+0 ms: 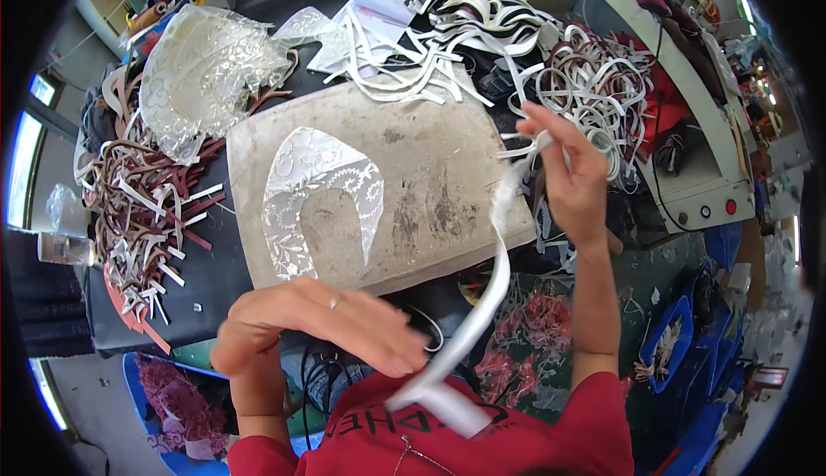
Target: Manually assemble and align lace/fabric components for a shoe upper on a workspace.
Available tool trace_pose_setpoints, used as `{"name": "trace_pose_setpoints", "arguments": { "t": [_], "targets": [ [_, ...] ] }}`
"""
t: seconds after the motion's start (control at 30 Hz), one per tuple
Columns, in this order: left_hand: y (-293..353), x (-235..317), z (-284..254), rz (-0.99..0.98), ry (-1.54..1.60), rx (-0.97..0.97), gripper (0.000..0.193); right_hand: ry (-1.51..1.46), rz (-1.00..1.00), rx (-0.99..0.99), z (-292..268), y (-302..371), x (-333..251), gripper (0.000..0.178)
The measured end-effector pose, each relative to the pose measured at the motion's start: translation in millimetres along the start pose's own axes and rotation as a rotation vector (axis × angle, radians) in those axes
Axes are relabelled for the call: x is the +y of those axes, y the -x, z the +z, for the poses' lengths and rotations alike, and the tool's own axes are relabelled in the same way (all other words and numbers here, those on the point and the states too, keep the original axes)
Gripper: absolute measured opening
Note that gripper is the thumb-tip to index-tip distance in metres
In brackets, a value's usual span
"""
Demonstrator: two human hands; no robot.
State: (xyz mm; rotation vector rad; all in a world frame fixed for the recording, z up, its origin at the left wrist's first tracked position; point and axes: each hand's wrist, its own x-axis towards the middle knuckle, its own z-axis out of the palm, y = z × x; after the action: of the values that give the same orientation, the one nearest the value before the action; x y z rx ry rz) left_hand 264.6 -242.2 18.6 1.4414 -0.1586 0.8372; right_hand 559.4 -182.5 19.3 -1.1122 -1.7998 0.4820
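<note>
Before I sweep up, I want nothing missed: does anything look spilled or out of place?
Yes: pink scraps lie loose on the green floor, as if spilled. Dark smudges mar the pale board, perhaps from wear.

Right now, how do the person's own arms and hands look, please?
Short red sleeves leave both forearms bare. The ungloved left fingers carry what looks like a small shiny ring; the right fingers, also ungloved, show none.
</note>
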Motion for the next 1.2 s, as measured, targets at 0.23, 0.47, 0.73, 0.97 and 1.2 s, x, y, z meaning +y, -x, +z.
{"name": "trace_pose_setpoints", "arguments": {
  "t": [0.23,0.47,0.73,0.97,1.2],
  "targets": [
    [-85,-31,4,-0.461,-0.079,0.665,0.056,0.612,-0.673,-0.016,-15,-12,-56,0.03],
    [-92,-50,20,-0.258,0.211,0.837,0.037,0.703,-0.773,-0.001,2,26,-34,0.035],
    [-89,-68,16,-0.205,-0.106,0.89,0.028,-0.029,-0.368,-0.106,-12,23,-39,0.054],
    [-92,-70,24,-0.115,-0.133,0.947,0.021,0.158,-0.148,-0.079,-1,18,-59,0.041],
    [-84,-63,19,-0.179,-0.138,0.941,0.017,0.019,-0.211,-0.086,6,3,-50,0.016]
  ]
}}
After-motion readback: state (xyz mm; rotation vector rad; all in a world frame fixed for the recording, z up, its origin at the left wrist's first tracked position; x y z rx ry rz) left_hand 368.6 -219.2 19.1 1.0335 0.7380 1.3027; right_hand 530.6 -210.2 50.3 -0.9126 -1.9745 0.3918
